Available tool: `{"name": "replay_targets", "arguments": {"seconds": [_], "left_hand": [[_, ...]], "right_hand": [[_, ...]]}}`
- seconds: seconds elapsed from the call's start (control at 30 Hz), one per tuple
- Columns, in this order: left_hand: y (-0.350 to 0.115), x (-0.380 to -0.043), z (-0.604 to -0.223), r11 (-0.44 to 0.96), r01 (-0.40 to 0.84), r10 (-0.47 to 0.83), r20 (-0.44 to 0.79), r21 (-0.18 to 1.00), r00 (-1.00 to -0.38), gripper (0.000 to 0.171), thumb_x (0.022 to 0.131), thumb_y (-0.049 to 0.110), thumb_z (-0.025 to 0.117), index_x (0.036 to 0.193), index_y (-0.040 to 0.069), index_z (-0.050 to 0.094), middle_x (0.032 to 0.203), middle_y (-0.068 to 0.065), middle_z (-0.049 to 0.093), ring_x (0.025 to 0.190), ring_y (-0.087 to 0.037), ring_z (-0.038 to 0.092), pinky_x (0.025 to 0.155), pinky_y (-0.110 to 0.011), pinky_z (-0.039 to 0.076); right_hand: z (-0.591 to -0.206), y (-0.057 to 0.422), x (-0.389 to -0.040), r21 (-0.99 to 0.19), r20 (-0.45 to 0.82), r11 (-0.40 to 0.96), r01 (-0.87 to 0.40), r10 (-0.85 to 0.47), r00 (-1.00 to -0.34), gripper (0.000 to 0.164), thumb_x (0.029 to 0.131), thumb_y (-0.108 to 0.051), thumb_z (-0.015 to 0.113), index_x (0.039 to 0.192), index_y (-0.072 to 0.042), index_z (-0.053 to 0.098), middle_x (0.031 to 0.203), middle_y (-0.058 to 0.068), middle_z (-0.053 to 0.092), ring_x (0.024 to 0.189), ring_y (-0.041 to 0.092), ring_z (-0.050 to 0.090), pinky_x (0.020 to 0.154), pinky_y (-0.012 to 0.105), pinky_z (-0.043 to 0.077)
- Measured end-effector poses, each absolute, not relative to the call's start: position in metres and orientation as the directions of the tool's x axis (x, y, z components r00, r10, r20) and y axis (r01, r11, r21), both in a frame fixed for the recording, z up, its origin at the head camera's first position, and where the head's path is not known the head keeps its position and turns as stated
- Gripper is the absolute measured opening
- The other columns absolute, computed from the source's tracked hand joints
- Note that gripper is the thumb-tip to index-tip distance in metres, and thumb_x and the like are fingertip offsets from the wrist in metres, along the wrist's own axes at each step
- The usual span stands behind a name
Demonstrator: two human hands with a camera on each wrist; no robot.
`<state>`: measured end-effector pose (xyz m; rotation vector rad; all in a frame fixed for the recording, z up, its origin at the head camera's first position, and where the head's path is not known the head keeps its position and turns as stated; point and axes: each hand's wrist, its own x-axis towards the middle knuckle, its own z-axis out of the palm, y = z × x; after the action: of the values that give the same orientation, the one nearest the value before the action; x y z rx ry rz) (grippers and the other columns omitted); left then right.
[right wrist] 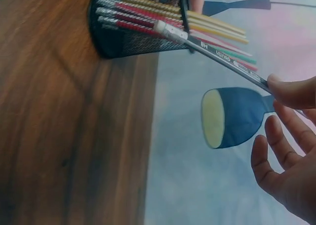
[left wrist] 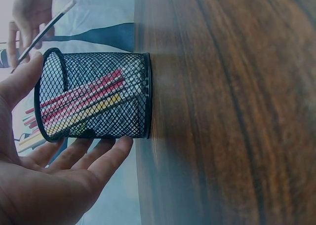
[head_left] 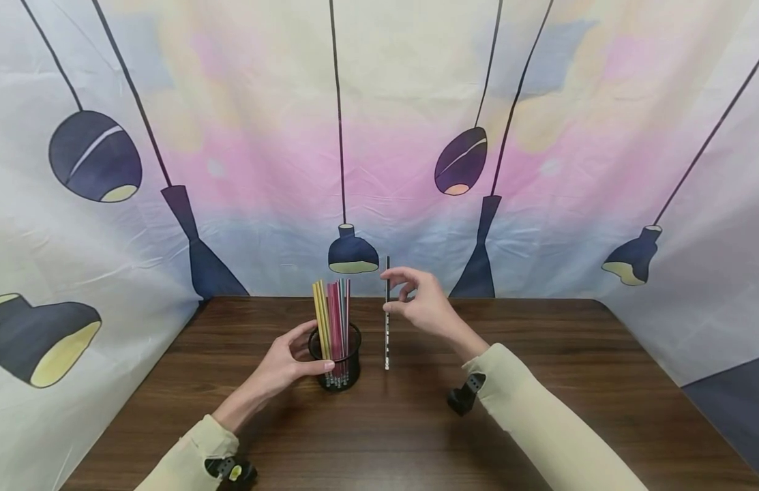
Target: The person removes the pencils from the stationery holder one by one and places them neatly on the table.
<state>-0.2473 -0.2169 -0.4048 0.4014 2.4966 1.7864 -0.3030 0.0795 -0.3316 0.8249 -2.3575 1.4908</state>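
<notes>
A black mesh pencil cup (head_left: 348, 368) stands upright on the table, holding several yellow, red and teal pencils (head_left: 335, 320) that lean in it. My left hand (head_left: 287, 356) grips the cup, thumb on the near side and fingers round the far side, as the left wrist view also shows. Just right of the cup, my right hand (head_left: 425, 300) pinches a black pencil (head_left: 387, 327) between thumb and fingers. That pencil hangs upright, its white eraser (right wrist: 170, 31) end down, apart from the cup. Lettering shows on its barrel in the right wrist view.
The dark wood-grain table (head_left: 404, 436) reaches back to a hanging cloth (head_left: 391, 136) printed with lamps. A small black device is strapped at each wrist, below the pale sleeves (head_left: 539, 409).
</notes>
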Motion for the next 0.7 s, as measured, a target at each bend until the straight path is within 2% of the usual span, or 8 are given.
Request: {"name": "replay_targets", "arguments": {"seconds": [0.2, 0.7], "left_hand": [[-0.217, -0.247, -0.405, 0.299, 0.178, 0.234, 0.109, 0.937, -0.966, 0.093, 0.088, 0.020, 0.087, 0.163, 0.001, 0.035, 0.161, -0.026, 0.041, 0.141, -0.045, 0.049, 0.111, -0.057, 0.043], [-0.217, -0.248, -0.405, 0.294, 0.166, 0.235, 0.097, 0.941, -0.967, 0.094, 0.089, 0.019, 0.086, 0.164, 0.002, 0.033, 0.162, -0.026, 0.040, 0.142, -0.045, 0.048, 0.111, -0.056, 0.043]], "right_hand": [[-0.349, 0.087, -0.306, -0.777, 0.417, 0.335, -0.533, -0.362, -0.834, 0.047, 0.081, 0.008, 0.087, 0.125, -0.004, 0.074, 0.101, 0.008, 0.070, 0.073, 0.019, 0.059, 0.070, 0.031, 0.049], [-0.388, 0.098, -0.305, -0.792, 0.270, 0.424, -0.440, -0.403, -0.874, 0.044, 0.082, 0.005, 0.087, 0.122, -0.006, 0.074, 0.097, 0.008, 0.067, 0.066, 0.017, 0.055, 0.064, 0.031, 0.046]]}}
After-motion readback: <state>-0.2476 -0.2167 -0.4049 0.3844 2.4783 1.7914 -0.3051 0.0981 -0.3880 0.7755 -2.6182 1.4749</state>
